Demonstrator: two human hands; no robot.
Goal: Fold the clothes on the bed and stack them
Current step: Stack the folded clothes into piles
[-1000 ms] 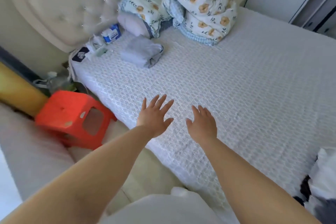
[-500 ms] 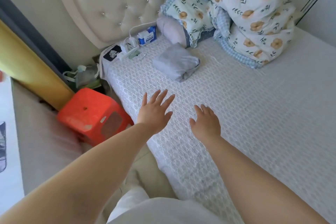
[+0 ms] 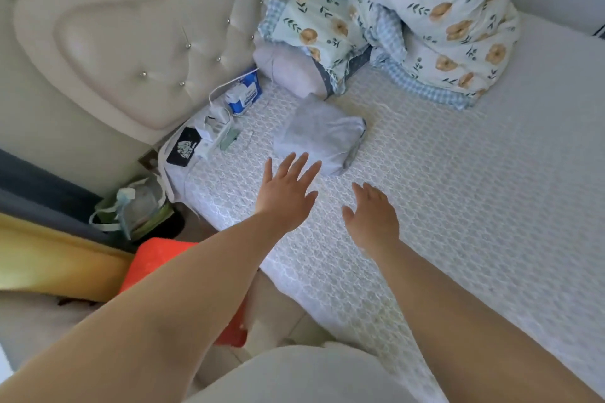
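Both hands are reaching out empty over the bed (image 3: 458,193) — left hand (image 3: 286,193) with fingers spread, right hand (image 3: 371,217) relaxed; neither is touching cloth. The folded grey garment (image 3: 319,136) is lying just beyond the left fingertips, near the bed's edge — bare sheet is stretching rightward.

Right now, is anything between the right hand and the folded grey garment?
Head view: only bare white bedcover lies between the open right hand and the folded grey garment. The left hand is off to the side.

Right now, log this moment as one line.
left hand: open, nearing folded grey garment | right hand: open, above bed | nothing held
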